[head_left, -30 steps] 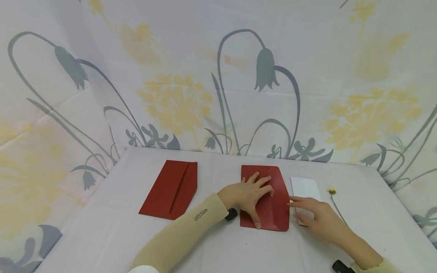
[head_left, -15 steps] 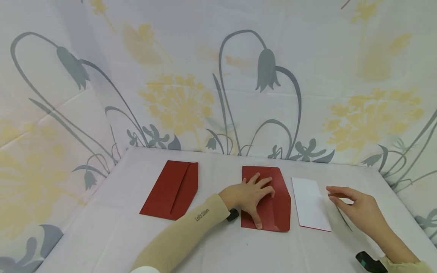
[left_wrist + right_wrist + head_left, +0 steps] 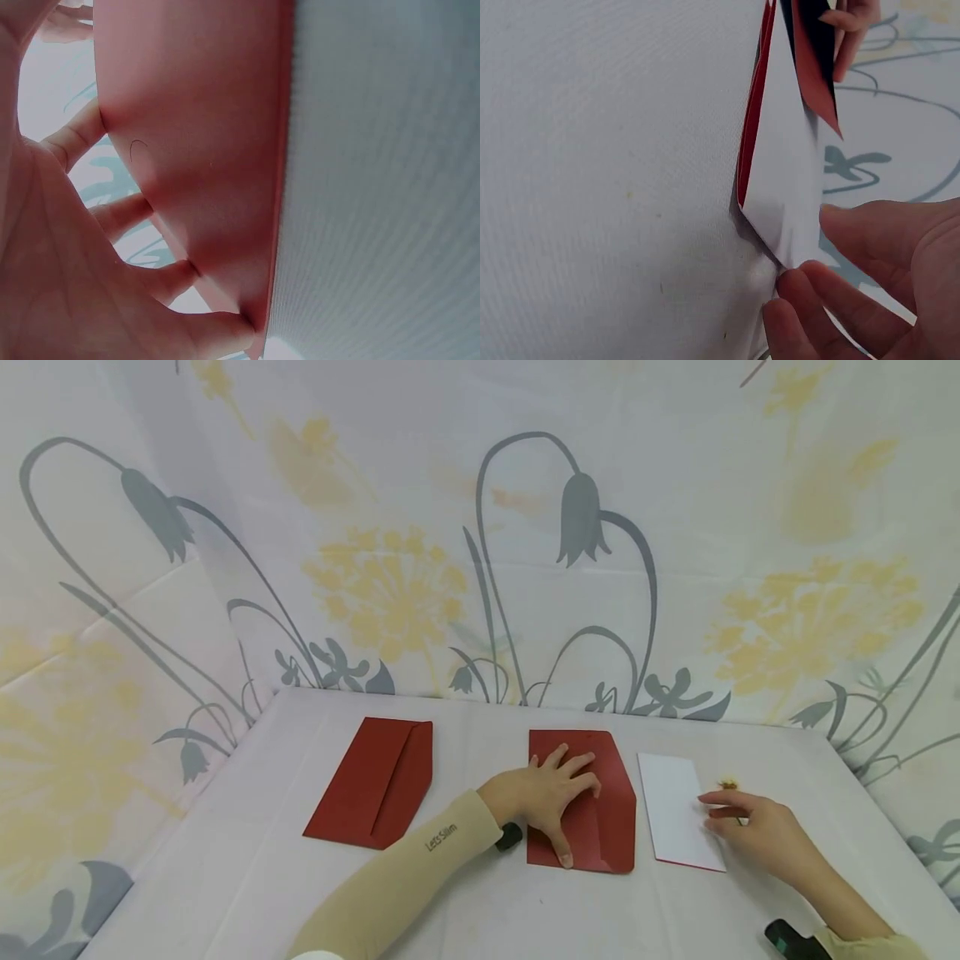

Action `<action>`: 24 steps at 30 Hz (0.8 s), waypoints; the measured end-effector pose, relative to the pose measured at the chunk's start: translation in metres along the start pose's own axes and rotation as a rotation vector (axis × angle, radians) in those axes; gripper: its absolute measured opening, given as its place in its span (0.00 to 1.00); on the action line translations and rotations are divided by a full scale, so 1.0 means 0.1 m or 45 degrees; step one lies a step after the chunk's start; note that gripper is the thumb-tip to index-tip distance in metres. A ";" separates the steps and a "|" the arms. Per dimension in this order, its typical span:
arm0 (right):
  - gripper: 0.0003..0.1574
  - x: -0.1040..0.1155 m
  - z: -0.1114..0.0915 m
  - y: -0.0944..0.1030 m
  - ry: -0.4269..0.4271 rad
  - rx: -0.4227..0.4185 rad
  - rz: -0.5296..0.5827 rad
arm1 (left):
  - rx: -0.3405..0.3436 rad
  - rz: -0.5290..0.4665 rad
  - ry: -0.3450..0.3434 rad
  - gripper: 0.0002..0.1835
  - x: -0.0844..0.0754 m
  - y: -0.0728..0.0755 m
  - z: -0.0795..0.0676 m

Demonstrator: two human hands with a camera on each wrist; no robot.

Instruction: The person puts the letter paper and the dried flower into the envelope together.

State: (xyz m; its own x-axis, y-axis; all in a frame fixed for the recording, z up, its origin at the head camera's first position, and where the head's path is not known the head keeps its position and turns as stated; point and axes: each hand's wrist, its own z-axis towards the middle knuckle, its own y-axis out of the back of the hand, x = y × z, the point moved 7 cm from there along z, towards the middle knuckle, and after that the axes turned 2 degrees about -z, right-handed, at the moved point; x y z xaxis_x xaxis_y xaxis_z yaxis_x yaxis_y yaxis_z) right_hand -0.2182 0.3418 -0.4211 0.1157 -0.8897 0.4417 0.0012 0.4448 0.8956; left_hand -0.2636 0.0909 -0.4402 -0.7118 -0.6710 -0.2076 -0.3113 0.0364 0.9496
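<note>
My left hand (image 3: pixel 543 797) presses on the middle red envelope (image 3: pixel 617 810), fingers spread and flap side toward the right. In the left wrist view the fingertips of that hand (image 3: pixel 67 262) touch the red paper (image 3: pixel 210 135). To the envelope's right lies a white folded card (image 3: pixel 678 818); the right wrist view shows red inside its fold. My right hand (image 3: pixel 765 835) is at the card's right edge, fingertips at or close to it, thumb and fingers apart. A dried yellow flower (image 3: pixel 727 784) lies just beyond, its stem mostly hidden by this hand.
Another red envelope (image 3: pixel 360 777) lies to the left, beyond the left sleeve (image 3: pixel 405 868). White cloth (image 3: pixel 480 902) covers the table. Behind it rises a flower-printed backdrop (image 3: pixel 420 527). A black wrist device (image 3: pixel 791 939) sits by the right cuff.
My right hand left the envelope's right edge, swung right over the flower, then came back left to the card's edge. My left hand stayed on the envelope.
</note>
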 end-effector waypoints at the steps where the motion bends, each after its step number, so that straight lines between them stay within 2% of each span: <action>1: 0.20 0.01 0.00 -0.01 -0.004 0.006 -0.001 | 0.001 -0.001 0.000 0.49 0.00 0.00 0.00; 10: 0.20 0.06 0.06 -0.02 0.020 0.023 -0.018 | -0.002 -0.009 -0.014 0.48 -0.01 0.02 0.01; 16: 0.20 0.07 0.13 -0.04 -0.049 0.009 0.016 | 0.003 -0.010 -0.015 0.48 -0.01 0.03 0.00; 24: 0.37 0.14 0.22 -0.14 -0.108 0.058 -0.047 | 0.009 -0.021 -0.009 0.48 0.00 0.00 -0.01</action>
State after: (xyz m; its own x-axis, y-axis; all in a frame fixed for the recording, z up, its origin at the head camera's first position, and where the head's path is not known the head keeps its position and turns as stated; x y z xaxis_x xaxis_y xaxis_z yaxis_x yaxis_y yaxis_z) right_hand -0.2387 0.3208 -0.4259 0.0319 -0.9118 0.4095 -0.0415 0.4081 0.9120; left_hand -0.2624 0.0901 -0.4399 -0.7111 -0.6662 -0.2245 -0.3273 0.0310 0.9444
